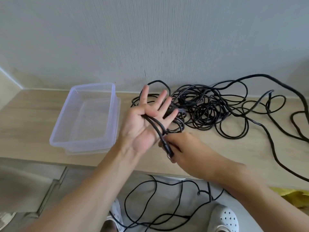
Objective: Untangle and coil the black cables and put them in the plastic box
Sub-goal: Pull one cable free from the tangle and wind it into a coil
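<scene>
My left hand [147,121] is raised palm up over the counter, fingers spread straight, with a few turns of black cable [156,124] lying across the palm and round its edge. My right hand [184,148] sits just below it and pinches the cable's plug end [168,149]. A big tangle of black cables [205,111] lies on the counter behind and to the right of my hands. More cable [150,206] hangs off the front edge down to the floor. The clear plastic box [87,114] stands open to the left with nothing in it.
The light wood counter [33,131] runs along a grey wall. One thick cable strand [284,86] loops out toward the right edge. Below are my white clogs [224,218] on the floor, a yellow thing [291,195] at right and a steel sink [20,190] at lower left.
</scene>
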### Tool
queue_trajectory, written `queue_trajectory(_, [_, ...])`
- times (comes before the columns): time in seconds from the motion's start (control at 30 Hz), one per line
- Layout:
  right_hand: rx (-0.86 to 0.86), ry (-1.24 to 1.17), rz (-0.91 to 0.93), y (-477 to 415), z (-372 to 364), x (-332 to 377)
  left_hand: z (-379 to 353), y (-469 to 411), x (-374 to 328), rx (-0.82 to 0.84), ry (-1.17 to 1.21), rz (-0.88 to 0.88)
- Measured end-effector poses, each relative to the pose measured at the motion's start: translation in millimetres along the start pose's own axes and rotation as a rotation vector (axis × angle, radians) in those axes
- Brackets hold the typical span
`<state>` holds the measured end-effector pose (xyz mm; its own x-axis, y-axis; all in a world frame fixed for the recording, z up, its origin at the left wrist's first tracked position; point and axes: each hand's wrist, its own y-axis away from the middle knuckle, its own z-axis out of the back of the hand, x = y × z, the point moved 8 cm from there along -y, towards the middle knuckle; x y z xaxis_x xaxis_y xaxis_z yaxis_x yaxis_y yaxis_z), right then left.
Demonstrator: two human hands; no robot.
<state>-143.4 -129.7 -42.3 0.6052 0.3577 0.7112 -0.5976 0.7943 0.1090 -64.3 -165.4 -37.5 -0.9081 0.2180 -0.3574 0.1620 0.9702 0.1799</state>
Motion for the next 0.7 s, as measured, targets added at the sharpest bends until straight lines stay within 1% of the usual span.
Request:
queue_trajectory(0.07, [0.022,-0.011,-0.014,4,3,1,7,-1,-12,-0.039,-0.191,-0.024])
queue_trajectory(0.13, [0.03,-0.044,-0.034,9,14,0,8,0,-17,-0.02,-0.38,-0.028])
queue_trajectory(0.2, [0.016,-0.083,-0.038,12,24,0,8,3,-21,-0.007,-0.508,-0.031])
queue_trajectory(0.27, [-0.051,-0.14,-0.015,14,35,2,5,6,-15,0.026,-0.629,0.017])
queue_trajectory(0.33, [-0.103,-0.201,0.025,13,41,8,5,12,-5,0.06,-0.909,0.081])
queue_trajectory(0.4, [-0.09,-0.202,0.068,14,39,16,9,17,6,0.106,-1.148,0.179])
queue_trajectory(0.47, [-0.08,-0.176,0.116,14,36,22,10,25,17,0.194,-1.234,0.322])
queue_trajectory(0.53, [-0.067,-0.244,0.12,11,38,21,6,35,25,0.309,-1.33,0.426])
queue_trajectory(0.57, [-0.055,-0.265,0.12,10,40,19,5,38,27,0.341,-1.376,0.465])
queue_trajectory(0.67, [0.01,-0.225,0.128,8,40,17,13,40,34,0.337,-1.389,0.582])
queue_trajectory(0.7, [-0.018,-0.171,0.132,7,42,15,16,40,38,0.325,-1.346,0.612])
